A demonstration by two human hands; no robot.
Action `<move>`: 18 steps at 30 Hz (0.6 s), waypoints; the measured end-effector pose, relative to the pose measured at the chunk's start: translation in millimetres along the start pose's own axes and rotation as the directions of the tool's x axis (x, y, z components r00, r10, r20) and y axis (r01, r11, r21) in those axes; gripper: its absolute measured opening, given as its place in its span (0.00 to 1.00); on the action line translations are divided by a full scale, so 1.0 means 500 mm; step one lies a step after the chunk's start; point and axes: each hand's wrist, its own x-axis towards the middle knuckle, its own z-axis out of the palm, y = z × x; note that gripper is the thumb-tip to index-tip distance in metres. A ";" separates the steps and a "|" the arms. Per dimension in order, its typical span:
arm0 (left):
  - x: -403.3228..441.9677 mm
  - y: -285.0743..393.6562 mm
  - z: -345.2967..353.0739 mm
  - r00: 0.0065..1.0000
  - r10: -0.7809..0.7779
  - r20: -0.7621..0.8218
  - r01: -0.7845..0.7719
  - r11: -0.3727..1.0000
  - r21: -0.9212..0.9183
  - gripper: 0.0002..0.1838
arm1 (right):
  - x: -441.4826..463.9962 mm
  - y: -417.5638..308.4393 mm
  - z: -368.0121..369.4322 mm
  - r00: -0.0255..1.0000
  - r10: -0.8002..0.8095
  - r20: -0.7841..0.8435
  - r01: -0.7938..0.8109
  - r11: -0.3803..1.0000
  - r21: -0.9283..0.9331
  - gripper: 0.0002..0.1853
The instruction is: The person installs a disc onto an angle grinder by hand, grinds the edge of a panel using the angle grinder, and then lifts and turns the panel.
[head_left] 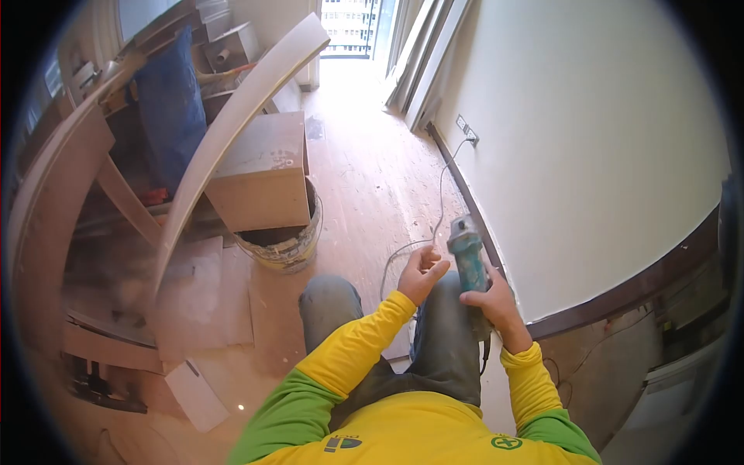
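My right hand (496, 304) is wrapped round the lower body of a teal power tool (468, 260), which stands roughly upright above my right knee with its grey metal head at the top. To the left of the tool, my left hand (423, 274) is raised over the gap between my knees. Its fingers are curled and partly bent toward the thumb, and nothing shows between them. A thin cable (442, 203) runs from a wall socket (468, 133) down across the floor behind my hands.
A wooden box (260, 198) sits on a stained bucket (291, 254) left of centre. Long curved boards (221, 139) lean at the left beside a blue bag (169, 105). Planks (426, 62) lean on the right wall. A white panel (195, 395) lies on the floor.
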 end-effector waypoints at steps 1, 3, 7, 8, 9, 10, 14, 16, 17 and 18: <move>-0.007 0.017 -0.003 1.000 -0.001 -0.001 0.001 1.000 0.017 0.39 | 0.010 -0.012 -0.010 1.000 -0.018 0.009 0.016 0.988 0.151 0.46; -0.017 0.053 -0.009 0.977 -0.103 0.187 0.134 0.978 -0.163 0.40 | 0.039 -0.046 -0.031 0.998 -0.065 0.019 0.061 0.980 0.191 0.46; 0.041 0.070 -0.017 0.940 -0.045 0.337 0.186 0.897 -0.400 0.38 | 0.127 -0.101 -0.022 0.967 -0.169 0.190 0.111 0.953 0.280 0.46; 0.047 0.071 -0.014 0.967 -0.055 0.247 0.165 0.879 -0.447 0.36 | 0.159 -0.087 0.000 0.945 -0.201 0.259 0.120 0.947 0.298 0.46; 0.056 0.088 -0.016 0.969 -0.063 0.241 0.165 0.887 -0.431 0.36 | 0.194 -0.078 0.021 0.915 -0.238 0.327 0.132 0.940 0.316 0.46; 0.065 0.099 -0.027 0.982 -0.118 0.148 0.175 0.862 -0.476 0.35 | 0.225 -0.073 0.046 0.899 -0.242 0.364 0.119 0.937 0.328 0.47; 0.114 0.080 -0.070 0.960 -0.238 -0.150 0.137 0.861 -0.490 0.33 | 0.350 -0.001 0.141 0.822 -0.230 0.521 -0.041 0.888 0.457 0.48; 0.156 0.046 -0.092 0.925 -0.323 -0.202 0.201 0.864 -0.462 0.33 | 0.422 0.036 0.175 0.767 -0.234 0.598 -0.139 0.849 0.510 0.49; 0.152 0.040 -0.105 0.879 -0.420 -0.227 0.284 0.842 -0.459 0.32 | 0.432 0.055 0.195 0.759 -0.186 0.624 -0.204 0.842 0.499 0.48; 0.153 0.033 -0.111 0.865 -0.445 -0.231 0.305 0.832 -0.462 0.33 | 0.435 0.072 0.197 0.756 -0.138 0.640 -0.244 0.848 0.471 0.48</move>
